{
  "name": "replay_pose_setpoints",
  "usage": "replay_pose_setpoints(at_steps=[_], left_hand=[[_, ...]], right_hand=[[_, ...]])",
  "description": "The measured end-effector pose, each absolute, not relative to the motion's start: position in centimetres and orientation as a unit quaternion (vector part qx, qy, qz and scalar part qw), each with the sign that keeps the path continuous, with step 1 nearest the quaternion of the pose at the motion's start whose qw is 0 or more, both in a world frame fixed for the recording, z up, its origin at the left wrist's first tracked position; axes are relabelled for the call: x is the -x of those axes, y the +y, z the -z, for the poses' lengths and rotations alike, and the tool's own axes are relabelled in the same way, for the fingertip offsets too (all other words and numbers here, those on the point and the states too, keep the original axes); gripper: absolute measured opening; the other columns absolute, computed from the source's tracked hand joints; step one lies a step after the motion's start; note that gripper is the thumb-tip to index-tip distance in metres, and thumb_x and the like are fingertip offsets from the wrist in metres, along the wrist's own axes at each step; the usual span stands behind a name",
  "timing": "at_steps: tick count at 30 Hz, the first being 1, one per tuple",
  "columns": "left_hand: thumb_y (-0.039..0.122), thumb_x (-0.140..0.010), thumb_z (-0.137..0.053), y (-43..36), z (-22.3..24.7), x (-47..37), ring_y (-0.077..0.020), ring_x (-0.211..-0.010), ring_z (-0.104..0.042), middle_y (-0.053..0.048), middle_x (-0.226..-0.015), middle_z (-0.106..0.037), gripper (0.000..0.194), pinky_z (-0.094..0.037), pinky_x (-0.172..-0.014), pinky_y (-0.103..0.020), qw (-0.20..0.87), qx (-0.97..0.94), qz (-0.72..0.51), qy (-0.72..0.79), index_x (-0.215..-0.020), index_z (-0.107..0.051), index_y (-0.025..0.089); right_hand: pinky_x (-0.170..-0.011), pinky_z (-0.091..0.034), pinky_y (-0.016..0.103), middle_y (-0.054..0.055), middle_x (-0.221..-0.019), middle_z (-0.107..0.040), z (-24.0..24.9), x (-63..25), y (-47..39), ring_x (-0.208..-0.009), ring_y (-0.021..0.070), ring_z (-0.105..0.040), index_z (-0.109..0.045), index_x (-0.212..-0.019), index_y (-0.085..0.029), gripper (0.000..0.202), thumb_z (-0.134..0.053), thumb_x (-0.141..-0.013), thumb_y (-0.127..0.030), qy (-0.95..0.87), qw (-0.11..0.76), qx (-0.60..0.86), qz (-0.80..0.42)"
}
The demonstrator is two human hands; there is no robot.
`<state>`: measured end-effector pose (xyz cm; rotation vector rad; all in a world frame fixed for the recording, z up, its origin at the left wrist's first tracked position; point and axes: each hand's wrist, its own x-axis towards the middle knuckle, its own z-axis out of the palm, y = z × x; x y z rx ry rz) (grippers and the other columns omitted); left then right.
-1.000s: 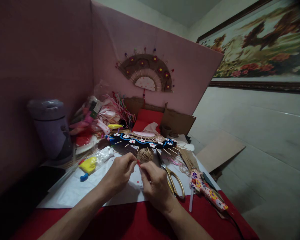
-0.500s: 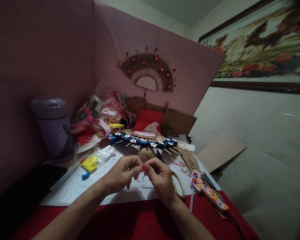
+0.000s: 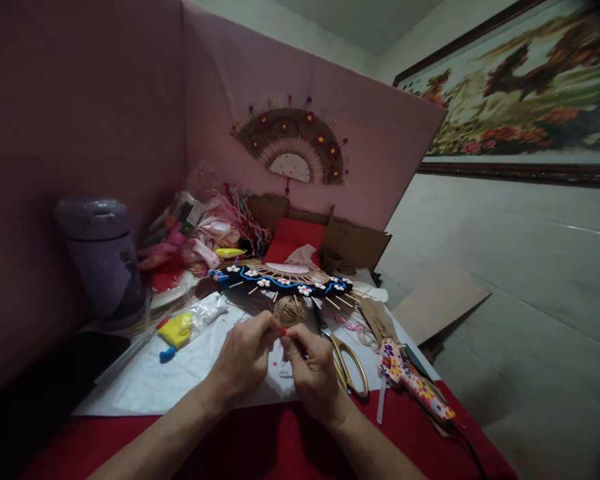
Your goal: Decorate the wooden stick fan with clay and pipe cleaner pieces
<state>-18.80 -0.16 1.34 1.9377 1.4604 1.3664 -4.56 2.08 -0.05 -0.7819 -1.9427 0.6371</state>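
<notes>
A small red piece (image 3: 283, 331) is pinched between the fingertips of my left hand (image 3: 245, 357) and my right hand (image 3: 313, 367), which meet above the white sheet (image 3: 180, 377). Directly behind them sits a ball of brown twine (image 3: 289, 310). Beyond it lies a black fan (image 3: 290, 285) with white flowers, a blue wavy line and thin sticks. Gold-handled scissors (image 3: 349, 367) rest just right of my right hand. To the left of my hands is a plastic bag with a yellow lump (image 3: 177, 330) and a blue bit (image 3: 167, 354).
A floral glue gun (image 3: 415, 380) lies at the right on the red cloth (image 3: 260, 443). A purple lidded container (image 3: 103, 260) stands at the left. A brown fan (image 3: 300, 133) hangs on the pink panel (image 3: 370, 140). Pink fabric and yarn (image 3: 220, 223) are piled behind.
Both hands have shifted slightly, with the left hand's fingers curled in more. The red piece is a little higher in view, and more of the scissors shows.
</notes>
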Motion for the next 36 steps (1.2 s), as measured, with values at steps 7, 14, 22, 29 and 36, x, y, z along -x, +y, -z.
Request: replay_pose_setpoints(at_steps=[7,14,22,29,36], left_hand=[[0.014,-0.078,-0.047,0.2,-1.2,19.0,-0.0119,-0.06,-0.055,-0.002,-0.071,-0.062,0.016,-0.043,-0.051,-0.021,0.264,-0.686,-0.49,0.468,-0.083,-0.062,0.017],[0.034,-0.08,-0.053,0.1,-1.9,19.1,-0.0113,-0.056,-0.051,0.002,-0.066,-0.05,0.019,-0.046,-0.04,-0.021,0.459,-0.584,-0.523,0.419,-0.078,-0.054,0.015],[0.038,-0.078,-0.053,0.2,-2.1,19.1,-0.0086,-0.049,-0.048,0.004,-0.062,-0.047,0.023,-0.042,-0.035,-0.018,0.505,-0.539,-0.524,0.424,-0.075,-0.05,0.016],[0.041,-0.078,-0.053,0.2,-1.8,18.5,-0.0081,-0.046,-0.045,0.004,-0.062,-0.046,0.026,-0.037,-0.032,-0.018,0.43,-0.541,-0.544,0.477,-0.07,-0.048,0.016],[0.042,-0.08,-0.051,0.4,-1.5,18.6,-0.0071,-0.043,-0.042,0.004,-0.058,-0.047,0.029,-0.04,-0.035,-0.019,0.501,-0.519,-0.546,0.426,-0.068,-0.049,0.016]], right_hand=[[-0.045,-0.029,0.02,-0.005,-0.052,-0.041,-0.4,4.6,2.5,-0.047,0.0069,-0.036,-0.047,-0.062,-0.017,0.032,-0.051,-0.085,-0.038,-0.695,0.449,0.31,-0.468],[-0.031,-0.022,0.016,-0.002,-0.051,-0.054,-0.3,4.8,3.1,-0.033,0.0046,-0.038,-0.054,-0.073,-0.015,0.041,-0.047,-0.084,-0.054,-0.574,0.437,0.275,-0.636],[-0.032,-0.027,0.016,0.0,-0.054,-0.056,-0.3,4.8,3.2,-0.036,0.0057,-0.042,-0.057,-0.074,-0.014,0.047,-0.047,-0.081,-0.059,-0.583,0.458,0.307,-0.597],[-0.044,-0.03,0.019,-0.005,-0.054,-0.048,-0.7,5.1,2.7,-0.046,0.006,-0.038,-0.054,-0.064,-0.016,0.031,-0.06,-0.078,-0.043,-0.676,0.433,0.312,-0.509],[-0.038,-0.022,0.019,-0.007,-0.05,-0.038,-0.4,5.1,2.8,-0.041,0.0048,-0.029,-0.051,-0.067,-0.016,0.032,-0.056,-0.08,-0.045,-0.618,0.444,0.318,-0.566]])
